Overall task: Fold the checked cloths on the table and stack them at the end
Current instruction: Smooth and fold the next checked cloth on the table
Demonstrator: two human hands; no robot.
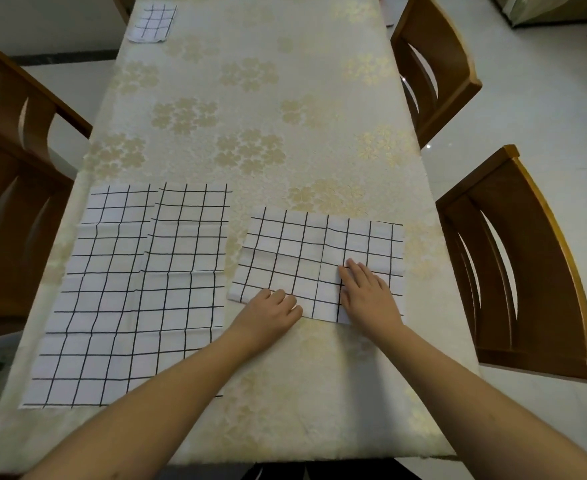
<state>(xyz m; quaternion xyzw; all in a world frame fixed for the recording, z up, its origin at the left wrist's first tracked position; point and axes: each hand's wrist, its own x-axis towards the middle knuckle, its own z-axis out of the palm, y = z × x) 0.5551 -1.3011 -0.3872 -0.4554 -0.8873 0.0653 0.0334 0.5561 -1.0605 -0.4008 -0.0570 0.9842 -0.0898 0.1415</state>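
A half-folded white cloth with a black check (319,258) lies on the table right of centre. My left hand (271,308) rests at its near edge with the fingers bent onto the cloth. My right hand (366,291) lies flat on the cloth with straight fingers. To the left, two unfolded checked cloths (136,289) lie overlapping, the right one on top. A small folded checked cloth (152,22) sits at the table's far left corner.
The table (250,116) wears a cream cloth with gold flowers. Wooden chairs stand at the left (11,174), at the right (527,265) and at the far right (430,67). The floor is pale tile.
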